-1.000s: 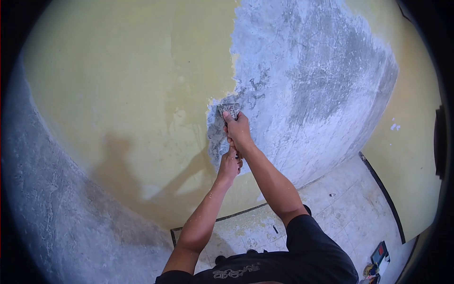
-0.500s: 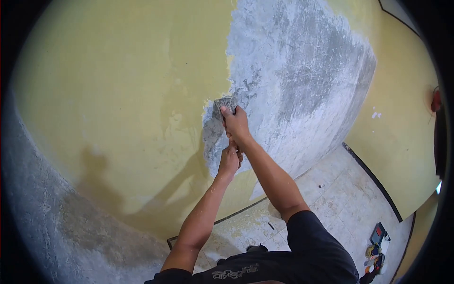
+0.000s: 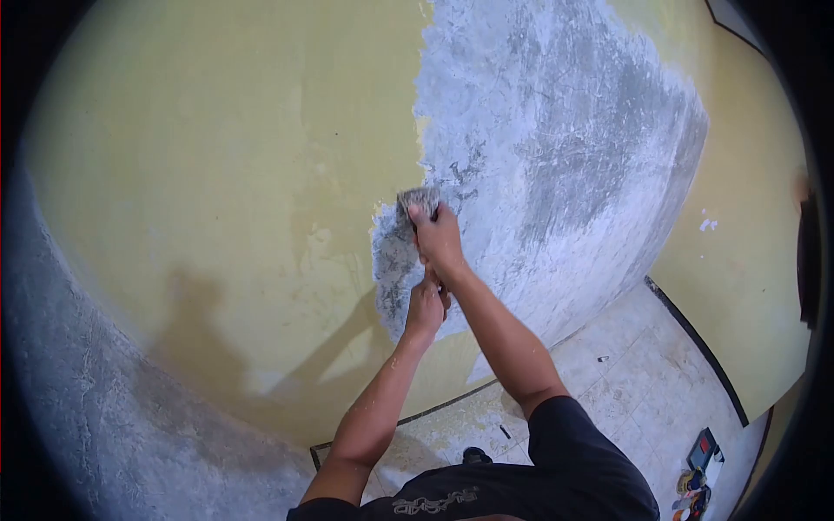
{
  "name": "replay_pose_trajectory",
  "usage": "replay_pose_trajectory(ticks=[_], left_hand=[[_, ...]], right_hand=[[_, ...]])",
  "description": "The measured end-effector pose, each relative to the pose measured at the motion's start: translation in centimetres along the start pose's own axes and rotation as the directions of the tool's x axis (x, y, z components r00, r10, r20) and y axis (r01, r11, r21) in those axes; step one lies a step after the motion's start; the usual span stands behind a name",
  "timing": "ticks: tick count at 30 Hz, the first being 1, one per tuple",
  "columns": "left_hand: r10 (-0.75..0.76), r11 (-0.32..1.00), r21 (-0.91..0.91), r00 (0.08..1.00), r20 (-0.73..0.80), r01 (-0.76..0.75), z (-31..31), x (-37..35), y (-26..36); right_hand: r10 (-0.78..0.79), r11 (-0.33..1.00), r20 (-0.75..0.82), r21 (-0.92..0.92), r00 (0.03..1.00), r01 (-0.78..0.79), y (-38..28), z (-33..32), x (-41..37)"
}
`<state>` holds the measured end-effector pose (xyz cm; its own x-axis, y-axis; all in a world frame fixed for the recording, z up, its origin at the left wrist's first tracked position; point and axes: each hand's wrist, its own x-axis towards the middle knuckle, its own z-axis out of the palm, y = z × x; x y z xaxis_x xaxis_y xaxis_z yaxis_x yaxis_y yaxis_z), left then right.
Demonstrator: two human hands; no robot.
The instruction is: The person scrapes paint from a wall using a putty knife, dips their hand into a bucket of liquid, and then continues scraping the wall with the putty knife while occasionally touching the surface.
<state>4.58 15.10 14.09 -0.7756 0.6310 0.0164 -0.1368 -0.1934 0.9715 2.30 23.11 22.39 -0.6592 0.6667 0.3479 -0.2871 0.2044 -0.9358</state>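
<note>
A putty scraper (image 3: pixel 415 197) with a wide, dust-smeared metal blade rests against the wall at the edge of the yellow paint. My right hand (image 3: pixel 440 239) is closed round it just behind the blade, thumb pressed on the metal. Lower down, my left hand (image 3: pixel 426 306) is closed at the handle's end, touching the underside of my right hand; the handle itself is mostly hidden by fingers. Bare grey-white plaster (image 3: pixel 495 174) spreads up and right of the blade, with a smaller stripped patch (image 3: pixel 393 269) below it. Yellow paint (image 3: pixel 217 174) covers the wall to the left.
Paint flakes and dust litter the tiled floor (image 3: pixel 591 395) below. A dark stick-like piece (image 3: pixel 505 431) lies there. At the lower right sit a dark case (image 3: pixel 700 449) and several small items. A dark skirting (image 3: pixel 699 352) edges the adjoining yellow wall (image 3: pixel 738 260).
The scraper has shifted slightly up and right along the wall, both hands moving with it and keeping their grip. My view has tilted a little, so the wall appears lower.
</note>
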Motion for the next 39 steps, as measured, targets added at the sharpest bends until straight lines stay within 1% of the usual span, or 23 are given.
replay_pose_trajectory(ticks=[3,4,5,7,9,11,15,16,17,19,20,21,23,24,27,28,29,31,32,33,35,37,39], left_hand=[[0.085,0.996,0.021,0.996,0.032,-0.085,0.2,0.3,-0.4],[0.092,0.995,0.020,0.995,0.032,-0.093,0.4,0.3,-0.6],[0.025,1.000,-0.018,0.999,0.038,-0.024,0.4,0.2,-0.9],[-0.131,0.986,-0.095,0.990,0.046,0.135,0.2,-1.1,-1.2],[-0.112,0.993,-0.036,0.994,-0.001,0.112,0.9,-0.5,0.6],[0.032,0.998,-0.058,0.999,0.044,-0.029,1.3,0.1,1.4],[-0.040,0.999,0.003,0.999,0.034,0.039,0.7,-1.0,-2.3],[-0.169,0.984,-0.047,0.984,0.049,0.171,0.6,-0.7,-2.5],[-0.167,0.984,-0.049,0.985,0.049,0.170,0.6,-0.4,-2.5],[-0.055,0.998,-0.030,0.998,0.042,0.056,1.5,-0.3,-1.1],[-0.026,0.995,-0.091,0.994,0.108,0.035,1.5,0.4,-0.4],[-0.029,0.995,-0.090,0.993,0.111,0.039,1.6,0.3,-0.6],[-0.046,0.999,-0.010,0.997,0.069,0.047,1.5,-0.4,-1.3],[-0.109,0.993,-0.038,0.991,0.084,0.112,1.5,-0.9,-1.7],[-0.119,0.991,-0.061,0.992,0.040,0.122,1.7,0.4,-1.7],[-0.023,0.998,-0.064,0.998,0.061,0.027,1.8,0.3,-0.1],[-0.029,0.998,-0.060,0.998,0.063,0.032,1.6,0.4,-0.2],[-0.018,0.996,-0.083,0.993,0.114,0.028,1.6,0.7,-0.8],[0.006,0.995,-0.095,0.997,0.077,0.001,1.9,-0.1,-1.7],[-0.100,0.989,-0.100,0.993,0.058,0.105,2.2,-0.8,-1.5],[-0.145,0.982,-0.115,0.988,0.056,0.151,2.2,-0.4,-1.0],[-0.016,0.998,-0.064,0.999,0.042,0.019,2.1,-0.1,0.8],[-0.037,0.986,-0.157,0.995,0.093,0.051,2.0,0.6,0.9]], right_hand=[[-0.095,0.992,-0.015,-0.083,0.995,0.093,0.4,-0.3,0.3],[-0.098,0.964,-0.088,-0.257,0.991,0.073,2.0,-0.3,0.5],[-0.108,0.964,-0.087,-0.253,0.990,0.083,3.4,-0.6,0.8],[0.093,0.994,-0.006,-0.062,0.996,-0.093,2.5,-0.8,-1.0],[0.092,0.995,0.006,-0.034,0.996,-0.092,-0.2,-0.7,-0.1],[0.050,0.994,0.009,-0.094,0.999,-0.049,-1.9,-0.8,0.7],[-0.091,0.980,-0.046,-0.182,0.995,0.081,5.2,-1.1,0.4],[0.010,0.998,-0.014,-0.069,1.000,-0.011,3.8,-1.5,-1.0],[0.009,0.998,-0.013,-0.070,1.000,-0.009,1.9,-1.6,-1.3],[0.167,0.975,0.014,-0.151,0.986,-0.163,-1.5,-2.2,-1.1],[0.183,0.965,0.008,-0.190,0.983,-0.178,-2.3,-2.2,-0.4],[0.185,0.965,0.004,-0.190,0.983,-0.181,-1.3,-2.3,-0.1],[-0.036,0.955,-0.097,-0.295,0.995,0.006,2.7,-2.3,0.7],[0.011,0.979,-0.072,-0.204,0.997,-0.025,3.2,-2.5,0.1],[-0.051,0.975,-0.081,-0.222,0.995,0.032,2.8,-2.3,1.1],[-0.008,0.978,-0.094,-0.208,0.996,-0.012,1.0,-2.0,1.5],[-0.004,0.978,-0.099,-0.206,0.995,-0.017,1.4,-1.8,1.6],[-0.184,0.947,-0.116,-0.286,0.976,0.145,1.2,-1.9,1.3],[-0.041,0.965,-0.111,-0.262,0.993,0.010,1.4,-2.4,0.5],[-0.053,0.965,-0.115,-0.261,0.992,0.022,1.3,-2.5,0.9],[0.013,0.978,-0.071,-0.208,0.997,-0.027,2.0,-2.4,0.5],[-0.039,0.973,-0.070,-0.229,0.997,0.022,0.4,-1.7,1.3],[-0.009,0.965,-0.034,-0.264,0.999,0.000,-1.4,-1.6,1.5]])
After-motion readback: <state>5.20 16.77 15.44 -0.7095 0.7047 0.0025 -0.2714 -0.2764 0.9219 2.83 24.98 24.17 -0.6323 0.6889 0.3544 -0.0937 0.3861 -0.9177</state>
